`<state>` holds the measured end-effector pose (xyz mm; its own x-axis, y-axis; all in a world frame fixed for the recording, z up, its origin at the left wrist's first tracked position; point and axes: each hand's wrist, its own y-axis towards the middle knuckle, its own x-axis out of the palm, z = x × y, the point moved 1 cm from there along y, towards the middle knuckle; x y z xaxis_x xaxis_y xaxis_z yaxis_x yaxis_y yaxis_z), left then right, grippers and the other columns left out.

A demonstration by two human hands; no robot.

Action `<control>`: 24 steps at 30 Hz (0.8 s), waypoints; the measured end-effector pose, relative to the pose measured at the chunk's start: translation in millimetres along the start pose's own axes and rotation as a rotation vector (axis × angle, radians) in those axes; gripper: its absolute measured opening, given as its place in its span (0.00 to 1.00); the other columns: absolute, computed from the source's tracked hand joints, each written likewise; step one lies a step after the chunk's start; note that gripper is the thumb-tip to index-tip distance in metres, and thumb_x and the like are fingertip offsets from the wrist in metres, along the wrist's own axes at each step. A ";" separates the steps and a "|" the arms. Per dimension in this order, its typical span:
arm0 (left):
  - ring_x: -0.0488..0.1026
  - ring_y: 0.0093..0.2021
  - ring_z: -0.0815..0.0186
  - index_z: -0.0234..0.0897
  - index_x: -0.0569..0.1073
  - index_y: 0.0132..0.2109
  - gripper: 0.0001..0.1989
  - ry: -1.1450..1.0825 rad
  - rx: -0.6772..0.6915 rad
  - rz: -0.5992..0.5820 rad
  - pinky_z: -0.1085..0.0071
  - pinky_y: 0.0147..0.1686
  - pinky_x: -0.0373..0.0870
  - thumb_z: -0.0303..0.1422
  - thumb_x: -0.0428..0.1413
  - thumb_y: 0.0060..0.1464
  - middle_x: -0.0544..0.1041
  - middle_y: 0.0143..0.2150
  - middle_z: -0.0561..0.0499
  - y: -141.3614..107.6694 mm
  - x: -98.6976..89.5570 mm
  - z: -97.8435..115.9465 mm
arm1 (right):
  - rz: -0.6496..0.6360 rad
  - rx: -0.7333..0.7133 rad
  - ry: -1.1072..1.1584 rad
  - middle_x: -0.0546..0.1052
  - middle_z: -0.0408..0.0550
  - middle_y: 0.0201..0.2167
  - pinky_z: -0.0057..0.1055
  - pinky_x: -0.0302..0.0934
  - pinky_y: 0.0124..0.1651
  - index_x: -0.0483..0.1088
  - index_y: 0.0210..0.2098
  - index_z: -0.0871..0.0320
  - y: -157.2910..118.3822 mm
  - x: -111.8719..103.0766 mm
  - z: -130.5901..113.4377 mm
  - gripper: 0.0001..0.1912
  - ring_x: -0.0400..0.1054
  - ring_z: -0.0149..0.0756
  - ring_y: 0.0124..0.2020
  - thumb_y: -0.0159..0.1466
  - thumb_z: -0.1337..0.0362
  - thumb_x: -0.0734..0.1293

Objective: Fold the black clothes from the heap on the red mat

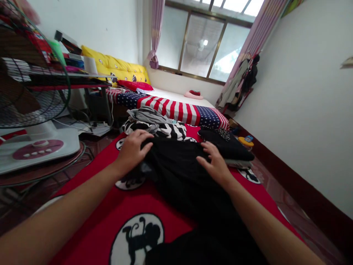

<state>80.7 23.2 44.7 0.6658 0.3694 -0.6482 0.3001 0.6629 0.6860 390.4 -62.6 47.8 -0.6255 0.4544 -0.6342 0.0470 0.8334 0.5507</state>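
Note:
A black garment (190,173) lies spread over the red blanket (91,217), its near part running out of view at the bottom; its exact kind I cannot tell. At the garment's far left corner is my left hand (134,148), thumb and fingers apart. My right hand (214,163) rests by the far right corner, fingers loosely bent and thumb held away from them. Just beyond lies a loose heap of grey and black-and-white striped clothes (157,123). To the right is a stack of folded dark clothes (227,145).
An electric fan (38,143) stands on a round stool (66,165) at left. Behind it is a cluttered desk (88,77). A bed (171,110) with a stars-and-stripes cover lies under the window. Clothes (242,82) hang by the right wall, above a yellow-lidded container (245,142).

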 end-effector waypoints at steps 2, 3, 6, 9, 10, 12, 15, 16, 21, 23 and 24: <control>0.68 0.55 0.57 0.43 0.74 0.49 0.13 -0.064 0.059 -0.121 0.58 0.56 0.64 0.40 0.51 0.61 0.72 0.53 0.48 -37.1 21.7 6.5 | -0.224 -0.083 -0.055 0.63 0.55 0.63 0.50 0.55 0.63 0.69 0.55 0.53 -41.3 21.1 -3.8 0.23 0.60 0.47 0.63 0.62 0.53 0.67; 0.67 0.56 0.57 0.44 0.73 0.51 0.15 -0.074 0.076 -0.158 0.58 0.57 0.63 0.41 0.52 0.61 0.71 0.55 0.47 -54.7 29.4 8.2 | -0.321 -0.117 -0.097 0.63 0.54 0.64 0.53 0.52 0.65 0.68 0.56 0.52 -60.5 29.6 -4.7 0.25 0.58 0.48 0.64 0.62 0.52 0.68; 0.64 0.60 0.55 0.45 0.70 0.55 0.18 -0.092 0.056 -0.132 0.56 0.59 0.60 0.43 0.52 0.60 0.68 0.60 0.46 -88.9 35.0 7.9 | -0.443 -0.131 -0.137 0.60 0.54 0.66 0.58 0.45 0.67 0.64 0.61 0.50 -97.8 44.8 -0.5 0.30 0.52 0.50 0.67 0.62 0.52 0.69; 0.68 0.56 0.56 0.44 0.72 0.51 0.17 -0.098 -0.048 -0.042 0.60 0.56 0.63 0.46 0.51 0.60 0.72 0.54 0.46 -93.6 20.0 -0.1 | -0.382 -0.068 -0.037 0.63 0.54 0.64 0.52 0.52 0.65 0.66 0.58 0.51 -105.1 46.7 9.9 0.24 0.56 0.46 0.66 0.64 0.53 0.66; 0.71 0.52 0.57 0.43 0.73 0.48 0.17 -0.084 -0.097 -0.027 0.61 0.53 0.65 0.47 0.50 0.60 0.75 0.49 0.47 -92.2 13.0 -4.5 | -0.350 -0.061 0.005 0.65 0.54 0.63 0.49 0.55 0.64 0.68 0.55 0.52 -104.4 45.3 12.4 0.21 0.58 0.45 0.64 0.65 0.54 0.66; 0.74 0.43 0.58 0.41 0.75 0.38 0.19 -0.022 -0.216 -0.048 0.64 0.46 0.67 0.49 0.48 0.60 0.77 0.40 0.48 -90.7 -0.9 -15.9 | -0.301 -0.101 0.074 0.68 0.53 0.59 0.45 0.59 0.61 0.70 0.51 0.52 -102.6 41.5 13.0 0.17 0.62 0.43 0.61 0.65 0.55 0.66; 0.74 0.34 0.58 0.40 0.75 0.31 0.25 0.102 -0.415 -0.202 0.66 0.36 0.65 0.53 0.45 0.59 0.78 0.31 0.49 -97.7 -16.7 -34.6 | -0.317 -0.269 0.106 0.73 0.53 0.53 0.43 0.62 0.56 0.71 0.49 0.53 -103.6 37.0 2.9 0.18 0.66 0.44 0.55 0.63 0.52 0.68; 0.74 0.33 0.58 0.40 0.76 0.30 0.27 0.112 -0.457 -0.253 0.66 0.34 0.64 0.54 0.44 0.58 0.78 0.29 0.49 -102.1 -19.9 -39.5 | -0.337 -0.322 0.102 0.74 0.53 0.50 0.42 0.62 0.54 0.71 0.48 0.53 -104.7 36.6 -2.0 0.19 0.68 0.44 0.52 0.61 0.51 0.69; 0.76 0.38 0.59 0.38 0.78 0.36 0.26 -0.118 -0.427 -0.245 0.68 0.38 0.68 0.56 0.51 0.52 0.80 0.36 0.47 -119.9 -15.9 -39.6 | -0.383 -0.393 0.047 0.75 0.53 0.45 0.39 0.65 0.45 0.70 0.48 0.55 -110.7 43.9 -15.5 0.21 0.70 0.42 0.44 0.60 0.50 0.70; 0.76 0.41 0.57 0.37 0.78 0.39 0.26 -0.182 -0.405 -0.207 0.67 0.42 0.70 0.55 0.56 0.48 0.80 0.40 0.45 -121.5 -6.4 -31.3 | -0.380 -0.340 -0.008 0.74 0.54 0.48 0.40 0.65 0.48 0.67 0.54 0.55 -112.6 49.4 -13.3 0.24 0.69 0.44 0.47 0.60 0.57 0.70; 0.76 0.43 0.56 0.36 0.78 0.41 0.26 -0.209 -0.409 -0.198 0.66 0.43 0.70 0.54 0.58 0.46 0.80 0.41 0.44 -121.3 -1.1 -26.7 | -0.368 -0.311 -0.037 0.73 0.55 0.50 0.42 0.65 0.49 0.64 0.57 0.56 -113.5 52.1 -11.7 0.27 0.69 0.45 0.49 0.60 0.60 0.70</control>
<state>25.3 -40.3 -46.6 0.7581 0.0998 -0.6445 0.1704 0.9235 0.3435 343.4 -137.2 -41.4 -0.5288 0.1628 -0.8330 -0.4105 0.8099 0.4189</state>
